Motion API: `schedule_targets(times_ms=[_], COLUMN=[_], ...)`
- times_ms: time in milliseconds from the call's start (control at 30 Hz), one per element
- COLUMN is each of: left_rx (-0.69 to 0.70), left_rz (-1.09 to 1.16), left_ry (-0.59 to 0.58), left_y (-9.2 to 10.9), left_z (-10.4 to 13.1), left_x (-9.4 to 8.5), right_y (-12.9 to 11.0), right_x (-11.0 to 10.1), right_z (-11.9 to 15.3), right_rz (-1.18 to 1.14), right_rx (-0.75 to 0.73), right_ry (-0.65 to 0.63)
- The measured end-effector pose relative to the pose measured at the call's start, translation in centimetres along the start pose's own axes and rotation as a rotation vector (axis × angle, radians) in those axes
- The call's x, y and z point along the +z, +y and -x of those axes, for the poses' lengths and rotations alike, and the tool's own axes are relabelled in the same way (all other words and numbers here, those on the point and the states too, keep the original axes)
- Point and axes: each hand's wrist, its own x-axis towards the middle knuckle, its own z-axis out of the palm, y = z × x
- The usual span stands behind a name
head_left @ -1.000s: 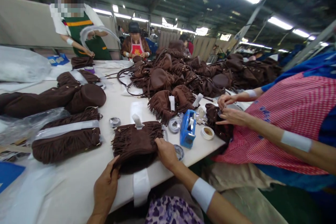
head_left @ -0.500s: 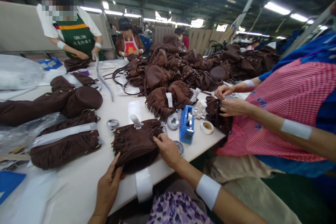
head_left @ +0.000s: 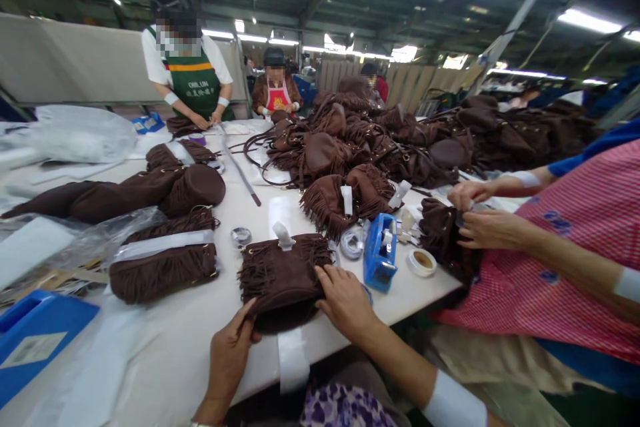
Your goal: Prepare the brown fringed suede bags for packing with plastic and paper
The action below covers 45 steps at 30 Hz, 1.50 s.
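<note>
1. Your fringed bag [head_left: 285, 280] lies on the table [head_left: 185, 340] right in front of you, near the edge, its dark near side facing you; whether that side is an opening, you cannot tell from here.
2. Your left hand [head_left: 233, 347] has its grip pinching the bag's near left corner between thumb and fingers, probably to steady that edge.
3. Your right hand [head_left: 347, 300] rests its fingertips on the bag's right side; whether that grip pinches the material or merely presses, the view does not settle. Holding opposite sides likely keeps the bag level.
4. A white tuft [head_left: 283, 237] stands on the bag's far edge, and a white strip [head_left: 293, 357] hangs over the table edge just in front of it.
5. The blue tape dispenser [head_left: 380, 257] and tape roll [head_left: 421, 263] sit to the right, between you and a co-worker, presumably so both can reach them.
6. As for writing, the green apron [head_left: 197, 83] across the table carries pale Latin capitals, perhaps "OMLLIN", with smaller characters below that are too blurred to read. The blue box [head_left: 50, 333] at your left bears a white label [head_left: 34, 350], also illegible.
</note>
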Motion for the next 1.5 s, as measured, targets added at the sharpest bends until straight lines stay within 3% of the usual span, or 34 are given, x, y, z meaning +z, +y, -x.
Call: schedule_targets(times_ms=[100,233,400,600,1000,1200,1367,1500], left_rx=[-0.006,-0.042,-0.007,-0.078,-0.131,-0.226,-0.174,-0.045], left_rz=[-0.011,0.032,-0.007,0.038,0.174,0.212,0.069,-0.148], left_ry=[-0.015,-0.033,-0.040,-0.056,-0.119,-0.126,-0.113,-0.030], left_y=[-0.2,0.2,1.0,1.0,1.2,1.9,3.4,6.3], left_z=[0.0,0.0,0.2,-0.2,0.1,-0.9,-1.2,-1.0], left_x=[0.0,0.0,-0.1,0.0,-0.6,-0.6,-2.5,-3.5], right_y=[-1.8,-3.0,-2.1,-1.3,-2.1,-2.2,-1.9,-2.1], right_x=[-1.4,-1.1,0.4,2.2,4.7,4.4,4.5,4.4], right_z=[-0.2,-1.7,-2.0,-0.7,-0.1,1.4,2.8,3.2], right_rz=[-0.052,-0.007,0.174,0.168,0.166,0.166,0.077,0.036], right_rx=[-0.116,-0.275,-0.396,-0.603,-0.622,-0.585,-0.560,-0.516], right_ry=[0.085,0.055,0.156,0.225,0.080,0.044,0.020,-0.004])
